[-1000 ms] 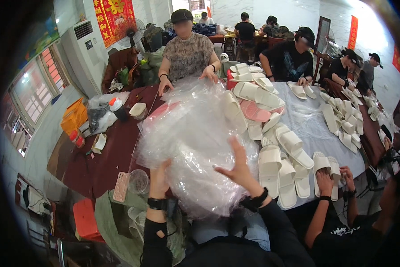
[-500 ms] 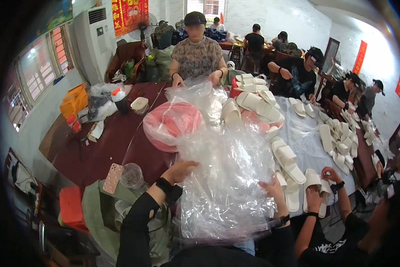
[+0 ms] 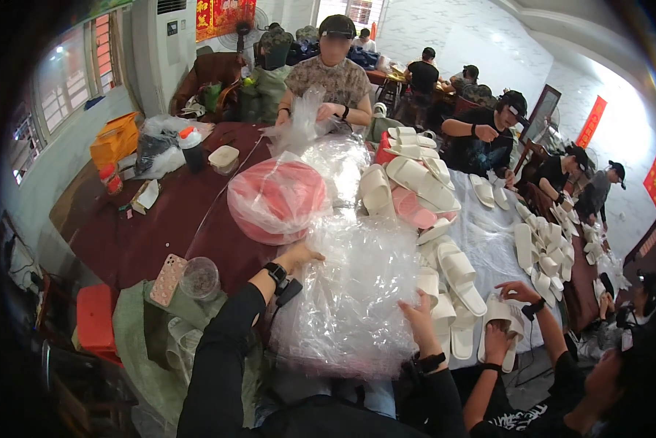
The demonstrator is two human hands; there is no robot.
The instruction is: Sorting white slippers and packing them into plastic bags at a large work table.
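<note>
A wide clear plastic bag [image 3: 350, 299], perhaps several stacked, lies spread out in front of me, shiny and wrinkled. At its upper left edge my left hand [image 3: 300, 255] is closed, its fingertips against the plastic. My right hand [image 3: 420, 321] grips the right edge, thumb uppermost and some fingers hidden behind the film. Just beyond is a round red basin [image 3: 277, 201] covered in clear plastic. White slide sandals [image 3: 459, 277] lie close to the right of my right hand. Across the table a person handles more clear plastic [image 3: 306, 120].
A phone in a pink case [image 3: 168, 279] and a clear plastic cup [image 3: 200, 279] sit left of my forearm. Farther back are a dark bottle [image 3: 193, 150] and a lidded tub [image 3: 224, 159]. At right, a co-worker's hands [image 3: 497, 339] hold a sandal. White sandals pile up along the table.
My hands keep hold of the plastic bag, and its sheet lies a little flatter. The person opposite has drawn their hands together and lifted the plastic up. The whole view has shifted slightly.
</note>
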